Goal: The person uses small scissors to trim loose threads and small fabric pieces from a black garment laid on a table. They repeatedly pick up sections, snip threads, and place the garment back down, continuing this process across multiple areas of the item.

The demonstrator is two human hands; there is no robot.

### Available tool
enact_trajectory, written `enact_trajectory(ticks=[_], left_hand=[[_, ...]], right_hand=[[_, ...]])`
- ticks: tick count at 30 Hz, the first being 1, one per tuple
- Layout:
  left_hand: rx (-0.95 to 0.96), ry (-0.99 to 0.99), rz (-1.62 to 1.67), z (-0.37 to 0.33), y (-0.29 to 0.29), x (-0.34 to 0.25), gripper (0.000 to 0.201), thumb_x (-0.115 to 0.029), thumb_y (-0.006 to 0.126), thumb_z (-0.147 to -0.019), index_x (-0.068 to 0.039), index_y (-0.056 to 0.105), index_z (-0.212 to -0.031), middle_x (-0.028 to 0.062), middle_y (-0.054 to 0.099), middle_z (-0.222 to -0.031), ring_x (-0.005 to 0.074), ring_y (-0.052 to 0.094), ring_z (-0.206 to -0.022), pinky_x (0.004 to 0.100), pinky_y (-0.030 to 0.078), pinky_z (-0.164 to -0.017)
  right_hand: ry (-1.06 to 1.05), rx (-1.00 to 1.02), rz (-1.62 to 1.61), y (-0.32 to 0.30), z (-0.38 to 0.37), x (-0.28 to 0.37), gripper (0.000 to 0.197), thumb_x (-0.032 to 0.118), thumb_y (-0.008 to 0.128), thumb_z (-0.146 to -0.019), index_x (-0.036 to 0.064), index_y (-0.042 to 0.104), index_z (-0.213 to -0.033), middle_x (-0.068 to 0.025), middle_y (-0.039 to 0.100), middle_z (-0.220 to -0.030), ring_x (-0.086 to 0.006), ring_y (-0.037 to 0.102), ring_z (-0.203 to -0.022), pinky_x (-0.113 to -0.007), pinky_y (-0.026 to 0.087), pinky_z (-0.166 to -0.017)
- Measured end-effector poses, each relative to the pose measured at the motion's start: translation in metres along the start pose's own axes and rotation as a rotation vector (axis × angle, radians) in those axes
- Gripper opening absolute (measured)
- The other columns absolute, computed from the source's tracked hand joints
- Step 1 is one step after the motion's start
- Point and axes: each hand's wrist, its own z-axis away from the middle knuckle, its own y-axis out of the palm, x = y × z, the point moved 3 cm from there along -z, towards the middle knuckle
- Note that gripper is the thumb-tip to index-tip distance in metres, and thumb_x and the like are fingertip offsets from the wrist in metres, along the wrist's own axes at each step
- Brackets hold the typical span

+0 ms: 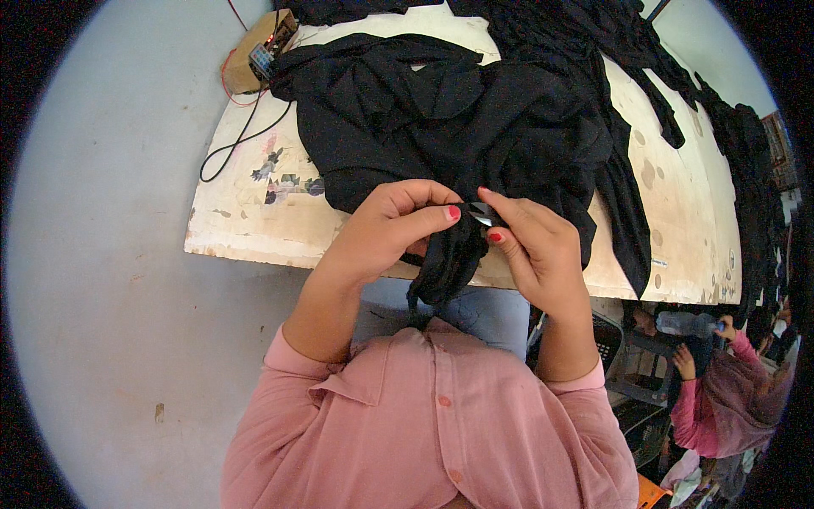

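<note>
A large black garment (458, 119) lies bunched over the table, and a gathered part of it hangs over the front edge between my hands. My left hand (392, 225) is closed, its thumb and fingers pinching the black cloth. Close beside it, my right hand (540, 242) is closed around small thread snips (482, 214) with a dark body and shiny metal blades. The blades lie right by the pinched cloth; whether they touch it I cannot tell.
The garment rests on a worn, stained pale table (229, 220). At the far left sits a cardboard box (246, 55) with a small electronic device and a looping black cable (229, 157). More black garments (577, 38) lie behind and right. Another person (729, 390) sits at lower right.
</note>
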Motion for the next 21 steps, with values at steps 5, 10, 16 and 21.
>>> enact_trajectory(ticks=[5,10,16,21], left_hand=[[0.01,-0.012,-0.037,-0.0011,-0.0014,0.001,0.016,-0.017,0.065,-0.087,-0.006,0.067,-0.098,-0.0087,0.053,-0.069,0.0001,0.044,-0.058,0.0171,0.035,-0.051],[0.011,-0.007,-0.039,-0.0006,-0.0006,0.0006,0.017,-0.018,0.067,-0.085,-0.006,0.067,-0.096,-0.0077,0.057,-0.07,0.0,0.044,-0.055,0.017,0.032,-0.048],[0.033,-0.002,-0.062,-0.0006,0.0007,0.0006,0.018,-0.019,0.068,-0.084,-0.007,0.067,-0.096,-0.0081,0.057,-0.07,0.0002,0.045,-0.056,0.0173,0.032,-0.048],[0.054,-0.002,-0.086,-0.0007,0.0003,-0.0016,0.018,-0.019,0.067,-0.084,-0.006,0.067,-0.096,-0.0081,0.058,-0.071,0.0002,0.046,-0.057,0.0171,0.033,-0.049]], right_hand=[[-0.022,0.042,0.006,-0.0004,-0.0017,0.0022,0.033,0.012,0.065,-0.081,0.0077,0.064,-0.114,-0.0109,0.065,-0.082,-0.0271,0.062,-0.068,-0.035,0.051,-0.06],[-0.008,0.083,0.031,-0.0027,-0.0019,0.002,0.033,0.013,0.065,-0.08,0.0074,0.064,-0.113,-0.0108,0.064,-0.082,-0.0279,0.062,-0.069,-0.036,0.051,-0.061],[-0.019,0.116,0.045,-0.0047,-0.0021,0.0014,0.034,0.013,0.065,-0.08,0.0071,0.063,-0.113,-0.0112,0.064,-0.083,-0.0285,0.063,-0.073,-0.036,0.051,-0.063],[-0.049,0.162,0.083,-0.0073,-0.0025,0.0033,0.034,0.012,0.064,-0.079,0.0068,0.063,-0.112,-0.0113,0.064,-0.085,-0.0285,0.064,-0.074,-0.036,0.052,-0.064]])
